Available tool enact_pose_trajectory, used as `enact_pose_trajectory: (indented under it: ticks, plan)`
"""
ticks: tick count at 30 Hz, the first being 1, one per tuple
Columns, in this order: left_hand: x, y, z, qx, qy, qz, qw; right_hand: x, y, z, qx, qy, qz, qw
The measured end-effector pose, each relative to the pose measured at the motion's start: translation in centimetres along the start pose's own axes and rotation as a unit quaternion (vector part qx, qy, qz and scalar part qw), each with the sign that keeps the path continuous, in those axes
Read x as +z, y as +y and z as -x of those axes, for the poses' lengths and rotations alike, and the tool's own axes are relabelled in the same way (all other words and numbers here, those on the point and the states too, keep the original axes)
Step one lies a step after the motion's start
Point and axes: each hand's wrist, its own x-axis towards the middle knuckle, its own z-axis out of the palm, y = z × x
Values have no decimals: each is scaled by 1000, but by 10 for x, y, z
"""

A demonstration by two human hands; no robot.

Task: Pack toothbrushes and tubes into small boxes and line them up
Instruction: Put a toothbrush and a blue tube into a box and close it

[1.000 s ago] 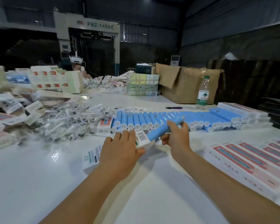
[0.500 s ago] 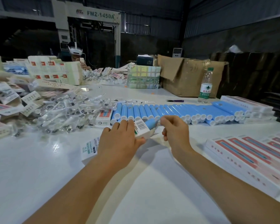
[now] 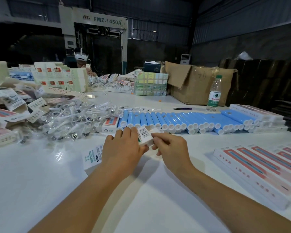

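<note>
My left hand (image 3: pixel 123 148) grips a long white box (image 3: pixel 145 135) with a barcode near its far end; the box runs under my palm toward me. My right hand (image 3: pixel 170 147) pinches the flap at the box's far end. The blue tube is inside the box and hidden. Behind the hands lies a row of blue tubes (image 3: pixel 183 119) with white caps. A heap of toothbrush heads in clear wrappers (image 3: pixel 69 120) spreads to the left. Packed pink-and-white boxes (image 3: pixel 259 170) lie lined up at the right.
Flat unfolded cartons (image 3: pixel 8 106) pile at the far left. A small red-and-white box (image 3: pixel 110 125) stands by the tubes. A water bottle (image 3: pixel 214 93), a cardboard carton (image 3: pixel 200 84) and purple snips (image 3: pixel 183 108) sit at the back. Another person (image 3: pixel 81 62) works across the white table (image 3: pixel 40 182).
My right hand pushed the blue tube all the way into the box, then moved onto the end flap. My left hand kept its grip on the box.
</note>
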Motion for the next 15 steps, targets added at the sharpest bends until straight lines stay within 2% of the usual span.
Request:
enact_pose_trajectory:
  ticks: [5, 9, 15]
  plan:
    - [1, 2, 2, 19, -2, -16, 1000, 2, 2, -1, 69, -44, -20, 996]
    - [-1, 7, 3, 41, 0, -31, 999, 3, 1, -6, 104, -42, 25, 993]
    - [0, 15, 7, 60, -7, -48, 997, 3, 1, -6, 93, -33, 84, 992]
